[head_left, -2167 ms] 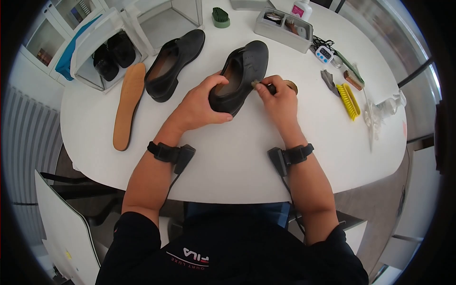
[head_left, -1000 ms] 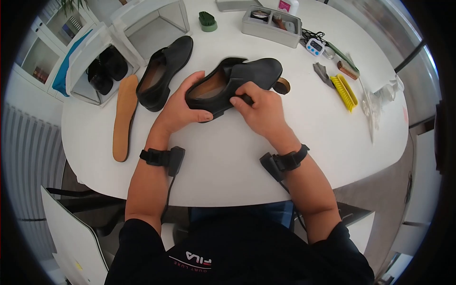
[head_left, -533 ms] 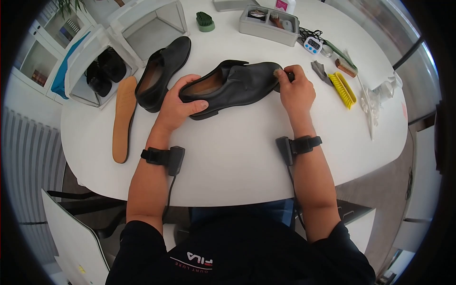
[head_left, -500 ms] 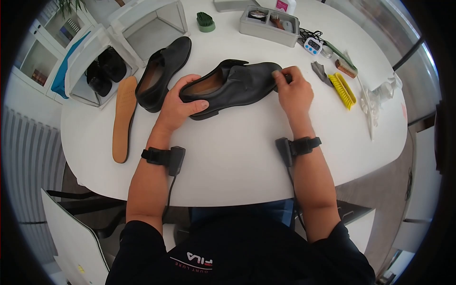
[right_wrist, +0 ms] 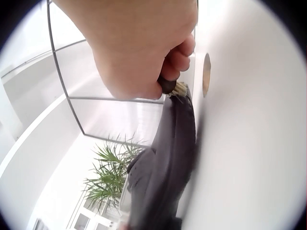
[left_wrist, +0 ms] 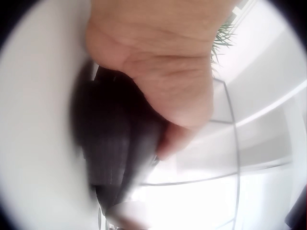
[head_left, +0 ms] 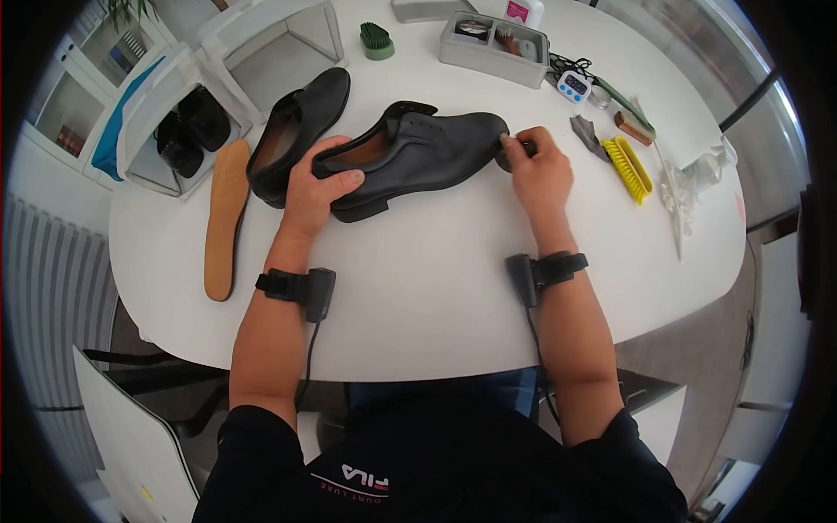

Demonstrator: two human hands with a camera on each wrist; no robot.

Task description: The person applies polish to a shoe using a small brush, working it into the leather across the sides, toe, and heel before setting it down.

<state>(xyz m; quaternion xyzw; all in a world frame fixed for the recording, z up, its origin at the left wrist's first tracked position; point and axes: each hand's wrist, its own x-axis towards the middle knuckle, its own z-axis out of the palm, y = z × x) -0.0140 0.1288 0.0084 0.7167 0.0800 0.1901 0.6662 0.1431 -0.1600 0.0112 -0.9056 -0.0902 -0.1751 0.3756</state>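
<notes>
In the head view my left hand [head_left: 312,196] grips the heel end of a black leather shoe [head_left: 445,148]. Its toe points right, and the side and heel block face me. My right hand [head_left: 542,170] pinches the dark handle of a small brush [right_wrist: 181,89], whose pale bristles are at the toe tip in the right wrist view. A round, shallow polish tin [right_wrist: 206,74] with a tan face lies on the table just past that toe; the hand largely hides it in the head view. The left wrist view shows the palm over the blurred dark shoe [left_wrist: 115,129].
Left of my left hand stand a second black shoe [head_left: 301,131] and a tan insole [head_left: 227,218]. A green brush [head_left: 377,42] and grey divided box [head_left: 494,50] are at the back. A timer [head_left: 574,85] and yellow brush [head_left: 628,170] lie to the right.
The shoe has swung from pointing away to pointing right, lately shifting slightly left and showing more of its side. My right hand went from its side to its toe with the brush.
</notes>
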